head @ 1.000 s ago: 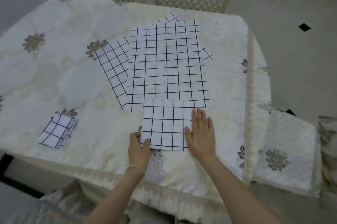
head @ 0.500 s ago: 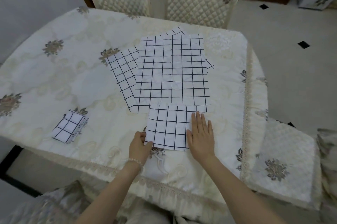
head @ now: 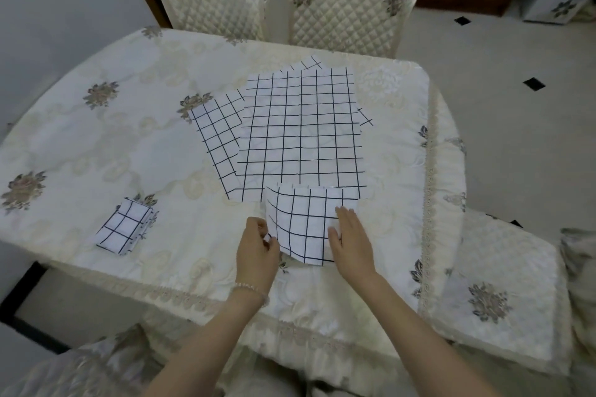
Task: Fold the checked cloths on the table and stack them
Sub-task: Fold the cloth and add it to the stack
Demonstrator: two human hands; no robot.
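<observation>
On the desk, the folded stack waits far left. The left hand pinches the half-folded cloth by its lifted left edge; the right hand, fingers together, pins it flat. Carry that edge across squarely, matching grid lines, then crease.

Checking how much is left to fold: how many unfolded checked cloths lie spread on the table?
At least 2: a top cloth mid-table and another peeking out left; corners behind suggest more hidden.
</observation>
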